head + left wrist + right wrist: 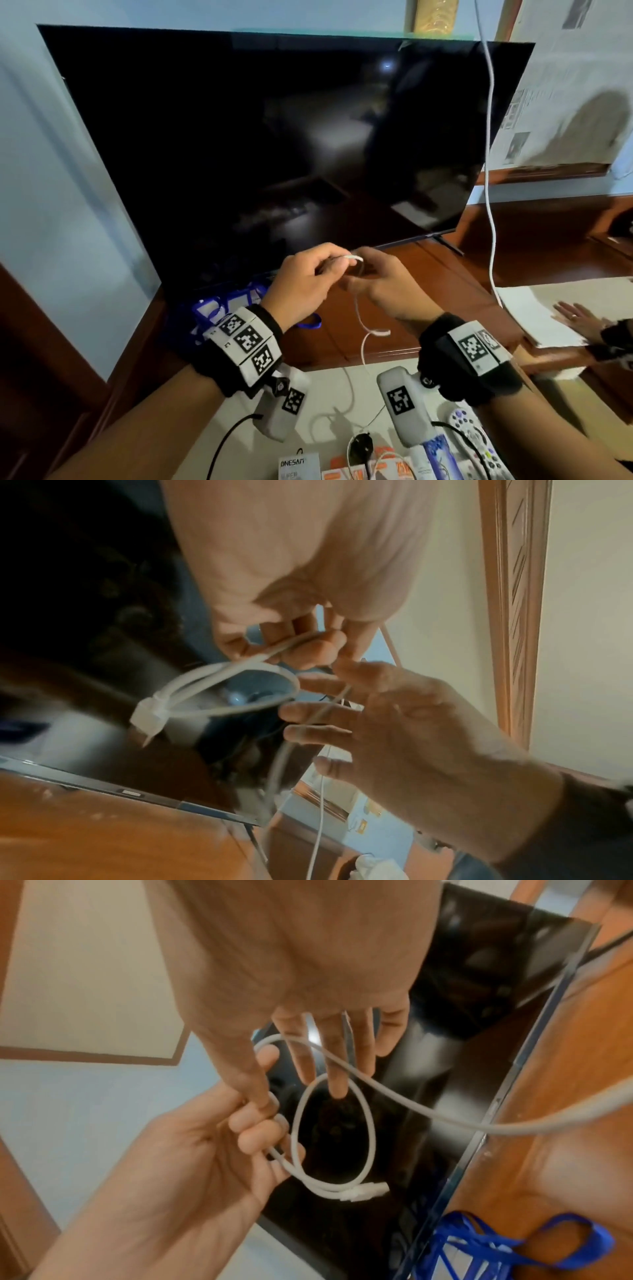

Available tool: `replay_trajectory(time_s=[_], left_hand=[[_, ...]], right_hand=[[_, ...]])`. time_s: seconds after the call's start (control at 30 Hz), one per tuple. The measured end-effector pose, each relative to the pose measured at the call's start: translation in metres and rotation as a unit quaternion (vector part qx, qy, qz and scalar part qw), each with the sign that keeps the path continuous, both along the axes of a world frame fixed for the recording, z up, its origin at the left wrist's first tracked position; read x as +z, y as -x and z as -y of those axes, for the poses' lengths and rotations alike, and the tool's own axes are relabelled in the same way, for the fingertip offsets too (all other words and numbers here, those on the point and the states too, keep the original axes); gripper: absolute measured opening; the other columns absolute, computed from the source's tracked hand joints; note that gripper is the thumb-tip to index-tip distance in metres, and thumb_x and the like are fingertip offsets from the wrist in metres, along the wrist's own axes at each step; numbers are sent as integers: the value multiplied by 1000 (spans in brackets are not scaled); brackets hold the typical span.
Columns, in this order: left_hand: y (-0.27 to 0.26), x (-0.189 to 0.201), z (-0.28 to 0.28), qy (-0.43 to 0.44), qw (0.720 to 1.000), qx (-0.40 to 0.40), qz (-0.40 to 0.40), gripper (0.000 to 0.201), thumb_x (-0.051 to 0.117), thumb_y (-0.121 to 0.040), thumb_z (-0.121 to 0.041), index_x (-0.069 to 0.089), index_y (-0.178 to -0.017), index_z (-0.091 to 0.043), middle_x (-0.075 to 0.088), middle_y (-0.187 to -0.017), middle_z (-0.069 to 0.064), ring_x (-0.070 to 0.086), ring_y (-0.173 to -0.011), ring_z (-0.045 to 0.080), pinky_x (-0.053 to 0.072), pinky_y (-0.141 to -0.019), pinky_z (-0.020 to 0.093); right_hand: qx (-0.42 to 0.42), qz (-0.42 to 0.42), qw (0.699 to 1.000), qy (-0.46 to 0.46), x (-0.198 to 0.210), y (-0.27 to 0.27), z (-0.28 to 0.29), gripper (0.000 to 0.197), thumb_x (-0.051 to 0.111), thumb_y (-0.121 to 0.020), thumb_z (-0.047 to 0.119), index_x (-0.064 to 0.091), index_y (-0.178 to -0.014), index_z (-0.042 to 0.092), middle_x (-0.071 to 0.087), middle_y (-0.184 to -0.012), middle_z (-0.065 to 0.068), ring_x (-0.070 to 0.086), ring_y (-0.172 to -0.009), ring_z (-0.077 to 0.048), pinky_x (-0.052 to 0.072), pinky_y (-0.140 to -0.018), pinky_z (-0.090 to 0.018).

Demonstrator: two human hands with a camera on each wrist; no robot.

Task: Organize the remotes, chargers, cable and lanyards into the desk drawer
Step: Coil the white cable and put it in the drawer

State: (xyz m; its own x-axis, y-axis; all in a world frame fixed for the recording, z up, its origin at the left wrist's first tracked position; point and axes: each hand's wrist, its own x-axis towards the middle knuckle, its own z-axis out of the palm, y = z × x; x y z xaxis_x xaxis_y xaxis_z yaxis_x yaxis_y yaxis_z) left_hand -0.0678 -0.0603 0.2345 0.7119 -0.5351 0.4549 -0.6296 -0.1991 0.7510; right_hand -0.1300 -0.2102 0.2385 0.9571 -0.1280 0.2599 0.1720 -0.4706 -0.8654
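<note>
the left hand [301,281] is pinching a small coil of the white cable [378,332] above the counter [442,284], its loop lying toward 3 o'clock, where the right hand [387,287] is holding its fingers [337,1069] spread apart, the tail hanging toward 6 o'clock.

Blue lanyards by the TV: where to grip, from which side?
Pinch the loose loop of the blue lanyards from above, near side: it lies apart on the desk, while the rest is bunched against the TV.

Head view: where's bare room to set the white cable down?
Bare wood between the blue lanyards and the paper stack, in front of the TV. Crowded: boxes, plug and remote at the bottom edge.
</note>
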Motion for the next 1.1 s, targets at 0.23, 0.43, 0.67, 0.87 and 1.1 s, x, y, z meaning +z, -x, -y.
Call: replay_trajectory(time_s=[0.23,0.43,0.67,0.87,1.1], left_hand=[[0,-28,-39,-163,987,-7,-7,20,50,-95,-31,62,-79,-29,57,-58,-8,55,-56,0,50,-66,21],[-23,-62,-72,-183,979,56,-75,34,46,-97,-36,64,-70,-24,66,-73,-8,61,-75,0,47,-82,27],[-35,-56,-93,-78,987,63,-123,33,52,-90,-45,57,-64,-25,57,-53,-1,63,-61,19,47,-76,37],[-9,-28,-78,0,985,49,-164,31,45,-99,-18,55,-69,-15,34,-46,-8,32,-43,5,36,-50,24],[18,-13,-37,-22,991,-11,-131,30,53,-95,-29,61,-67,-21,43,-45,-15,37,-42,2,35,-48,27]], right_hand=[[47,-18,985,-166,11,26,15,45,62,-88,12,47,-46,20,29,-52,-3,27,-47,-15,22,-48,-30],[-37,12,968,-250,5,30,45,42,64,-84,8,46,-48,16,27,-49,-1,19,-44,-13,16,-46,-26],[-86,-20,964,-252,-27,33,67,16,67,-81,3,55,-73,10,38,-50,3,29,-43,-11,26,-41,-21],[-100,-115,987,-51,-51,31,55,36,78,-72,7,58,-102,9,64,-87,0,61,-78,-12,53,-72,-35],[31,-19,997,75,-31,29,-2,40,83,-68,20,62,-103,20,68,-97,6,63,-94,-10,51,-86,-31]])
